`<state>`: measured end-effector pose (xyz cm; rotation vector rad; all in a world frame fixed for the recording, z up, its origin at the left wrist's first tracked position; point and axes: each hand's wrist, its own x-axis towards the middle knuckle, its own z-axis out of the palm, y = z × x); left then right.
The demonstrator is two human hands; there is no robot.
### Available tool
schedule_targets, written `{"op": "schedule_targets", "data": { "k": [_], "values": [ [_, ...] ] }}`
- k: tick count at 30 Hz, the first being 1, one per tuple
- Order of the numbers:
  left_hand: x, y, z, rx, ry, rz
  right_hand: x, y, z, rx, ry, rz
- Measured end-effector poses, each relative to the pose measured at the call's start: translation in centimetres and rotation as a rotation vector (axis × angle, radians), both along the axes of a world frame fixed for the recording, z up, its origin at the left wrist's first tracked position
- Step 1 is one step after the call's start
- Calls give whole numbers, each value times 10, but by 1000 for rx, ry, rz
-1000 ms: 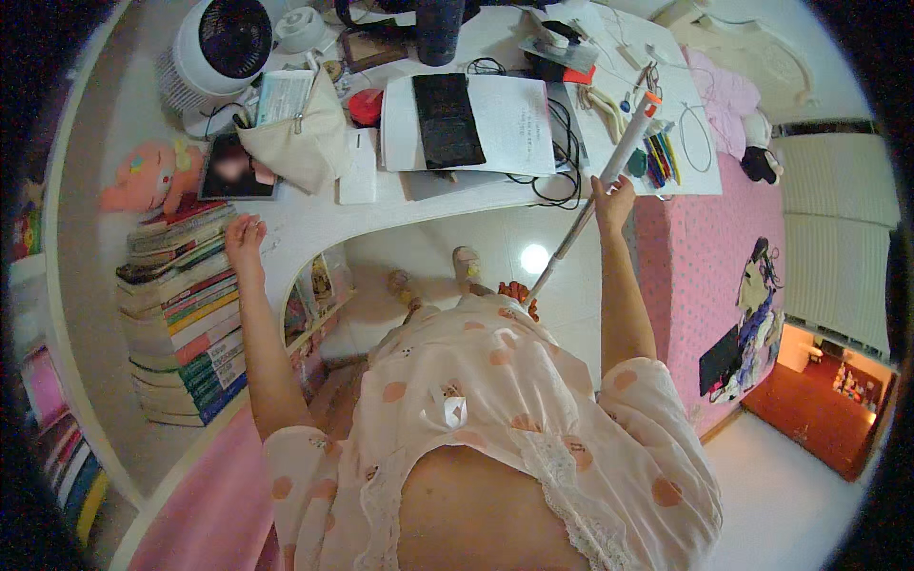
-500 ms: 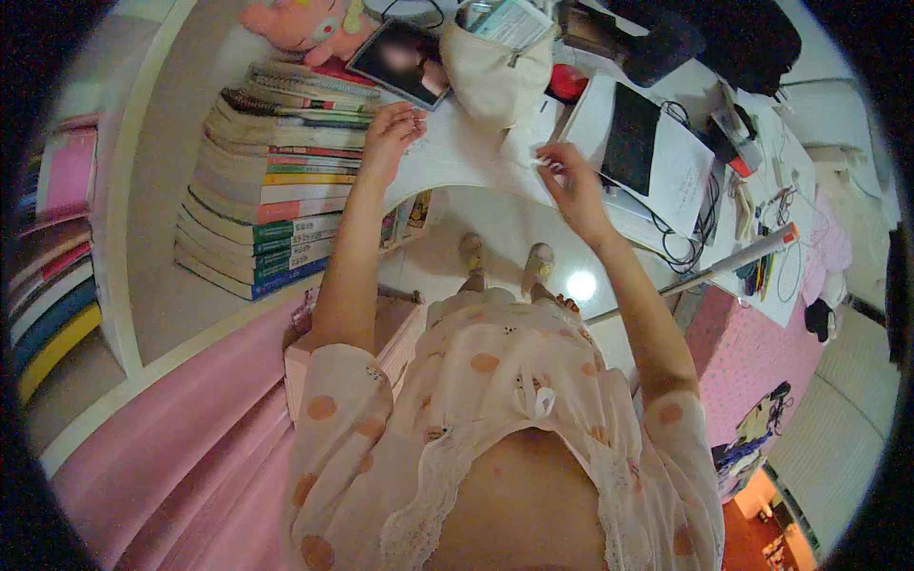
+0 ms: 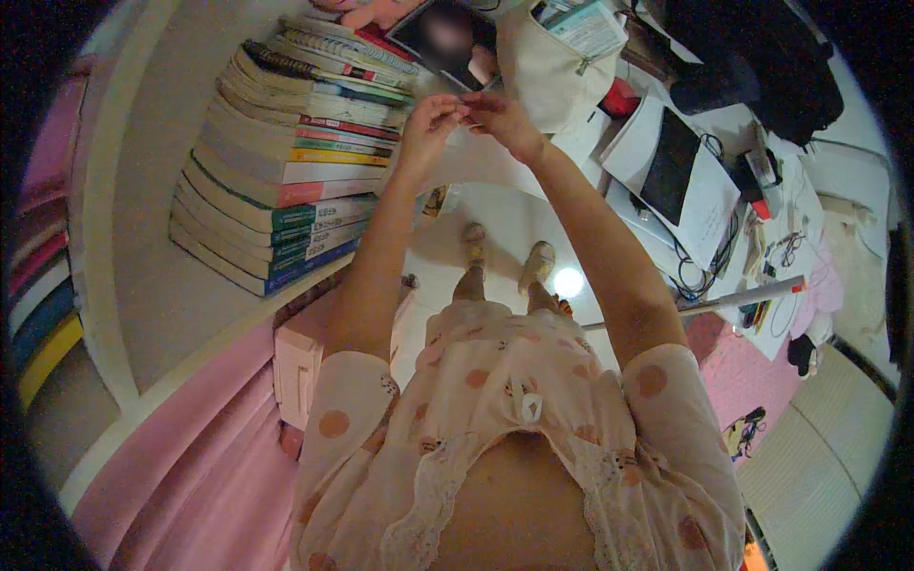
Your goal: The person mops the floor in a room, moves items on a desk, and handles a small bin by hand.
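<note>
My left hand (image 3: 433, 130) and my right hand (image 3: 505, 124) meet fingertip to fingertip above the white desk's front edge (image 3: 466, 164). Both are closed, thumb and fingers pinched together. Whatever lies between the fingertips is too small to make out. Just beyond them leans a dark-framed mirror (image 3: 446, 43) with a blurred reflection. A cream cloth bag (image 3: 547, 81) stands right behind my right hand, with a pale green-and-white packet (image 3: 586, 29) sticking out of its top. Left of my left hand rises a tall stack of books (image 3: 328, 171).
White papers and a black flat tablet-like thing (image 3: 669, 169) lie on the right, beside tangled black cables (image 3: 709, 276). A long pale rod (image 3: 743, 297) juts past the desk's edge. Dark cloth (image 3: 781, 57) is heaped at the far right. Pink curtain fabric (image 3: 190, 457) hangs lower left.
My right hand has moved left from beside the bag to meet my left hand, which has shifted slightly right. The small white thing at my right fingertips no longer shows. The view has shifted.
</note>
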<state>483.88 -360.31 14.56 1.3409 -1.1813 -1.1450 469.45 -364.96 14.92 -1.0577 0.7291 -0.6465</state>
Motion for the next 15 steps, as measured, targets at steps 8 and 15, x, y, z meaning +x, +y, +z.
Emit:
{"op": "schedule_targets", "data": {
  "k": [8,15],
  "values": [
    [-3,-6,-4,-29,107,82,6,-12,-11,-172,36,56],
    [3,-9,-7,75,372,116,15,-22,-20,-304,280,-75]
  ]
}}
